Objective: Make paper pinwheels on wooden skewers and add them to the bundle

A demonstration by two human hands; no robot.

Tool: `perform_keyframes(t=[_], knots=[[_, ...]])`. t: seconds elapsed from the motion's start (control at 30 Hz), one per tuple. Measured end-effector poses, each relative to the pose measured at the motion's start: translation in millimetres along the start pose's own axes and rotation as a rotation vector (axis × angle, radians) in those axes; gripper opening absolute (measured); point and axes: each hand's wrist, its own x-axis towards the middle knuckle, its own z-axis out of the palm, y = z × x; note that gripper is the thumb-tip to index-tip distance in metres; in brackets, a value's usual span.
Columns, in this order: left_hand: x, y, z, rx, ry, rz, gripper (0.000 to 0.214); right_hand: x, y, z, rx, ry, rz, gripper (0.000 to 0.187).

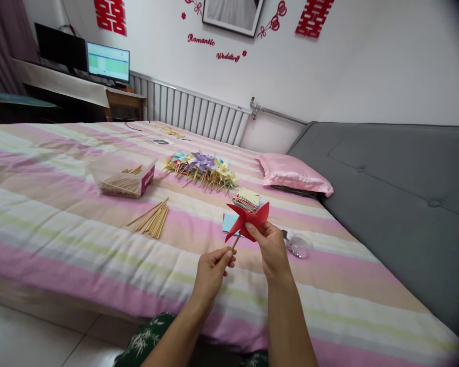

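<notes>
Head view: the left hand (214, 261) pinches the lower part of a thin, round, tan wooden stick (236, 242) between thumb and fingertips, its other fingers curled loosely. The right hand (271, 243) is closed on a red four-bladed pinwheel (257, 218) at the stick's upper end, its thumb pressed near the centre and its other fingers partly hidden behind the blades. This pinwheel is held up above the near part of a pink, white and tan striped bedspread (80, 242). Just behind it lie a light-blue flat sheet (229, 223) and a stack of multicoloured paper squares (248, 199); a clear, rounded plastic item (298, 246) rests beside the right hand. Farther left are a loose fan of tan wooden sticks (153, 219) and a clear plastic box (118, 178) holding more, its magenta label (148, 179) bearing pale marks too small to read. Beyond lies a cluster of purple, yellow and blue pinwheels (203, 165). Red cut-out lettering on the white wall reads "Romantic" (201, 40) and "Wedding" (228, 56), between two red double-happiness characters (110, 16). Text on the lit monitor (108, 62) is illegible.
</notes>
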Motion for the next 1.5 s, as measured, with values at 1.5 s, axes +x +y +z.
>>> perform_keyframes(t=[1.5], knots=[[0.7,-1.4,-1.8,0.031,-0.008,0.029,0.029,2.6,-0.7,1.0,-0.056,0.036,0.047,0.032]])
